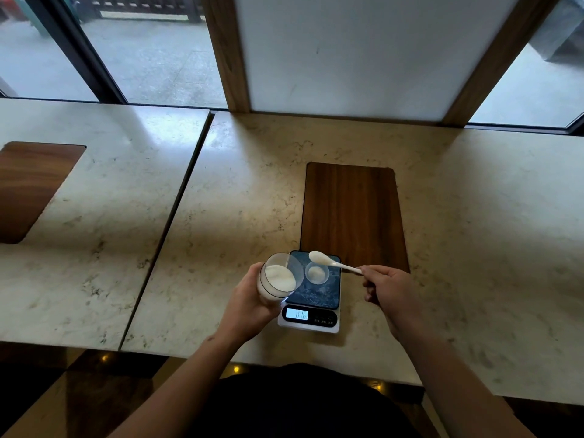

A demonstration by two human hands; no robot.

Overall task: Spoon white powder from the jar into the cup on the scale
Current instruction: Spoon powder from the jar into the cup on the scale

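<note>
Currently the jar [278, 279] is clamped in the left grip [252, 298], the spoon [331, 262] in the right grip [388, 286]; powder may be spilled beside the cup [317, 273] if tipped early

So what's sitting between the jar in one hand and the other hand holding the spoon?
In the head view, the small cup with white powder on the scale sits between jar and right hand.

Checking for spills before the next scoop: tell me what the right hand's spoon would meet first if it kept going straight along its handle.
The right hand points the spoon left and slightly away. Its bowl hovers past the cup; straight on, it would probably reach the tilted jar rim in the left hand, though depth is unclear.
</note>
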